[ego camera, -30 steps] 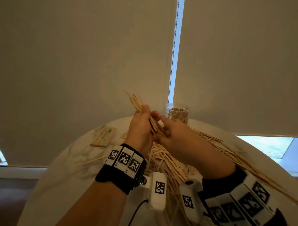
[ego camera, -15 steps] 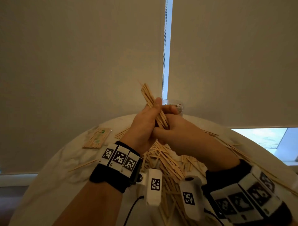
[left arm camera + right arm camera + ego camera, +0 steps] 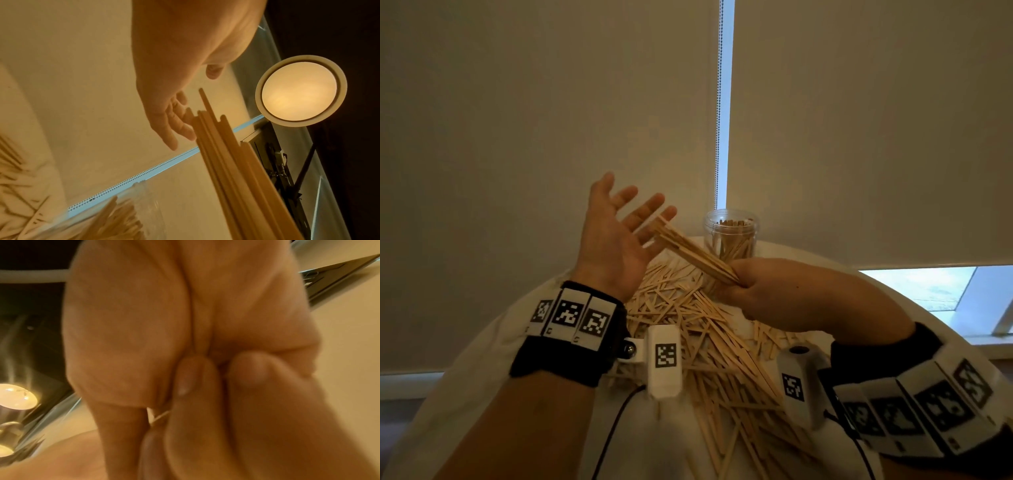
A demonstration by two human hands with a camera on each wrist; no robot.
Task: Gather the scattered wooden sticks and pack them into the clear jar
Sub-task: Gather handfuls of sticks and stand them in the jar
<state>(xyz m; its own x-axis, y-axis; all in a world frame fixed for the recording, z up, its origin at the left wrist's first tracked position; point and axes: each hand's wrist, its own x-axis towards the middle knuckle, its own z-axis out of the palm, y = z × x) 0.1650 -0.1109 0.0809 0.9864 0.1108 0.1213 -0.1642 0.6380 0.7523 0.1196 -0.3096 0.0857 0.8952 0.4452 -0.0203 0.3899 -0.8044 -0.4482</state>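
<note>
My right hand (image 3: 743,287) grips one end of a bundle of wooden sticks (image 3: 688,251) that slants up to the left. My left hand (image 3: 619,233) is raised with palm up and fingers spread; the far ends of the bundle lie at its fingers. In the left wrist view the bundle (image 3: 232,162) runs past the spread fingers (image 3: 170,123). The clear jar (image 3: 730,236) stands upright behind the bundle with many sticks inside. A heap of loose sticks (image 3: 709,342) covers the white round table (image 3: 482,394) under both hands. The right wrist view shows only curled fingers (image 3: 195,378).
Pale roller blinds (image 3: 551,120) hang close behind the table, with a bead chain (image 3: 718,102) in the gap between them. A bright window strip (image 3: 928,291) shows at the right. A round ceiling lamp (image 3: 300,91) appears in the left wrist view.
My left hand has let go of the bundle and opened with fingers spread. The right hand now holds the sticks alone, lower and tilted more to the left. The jar has come into full view.
</note>
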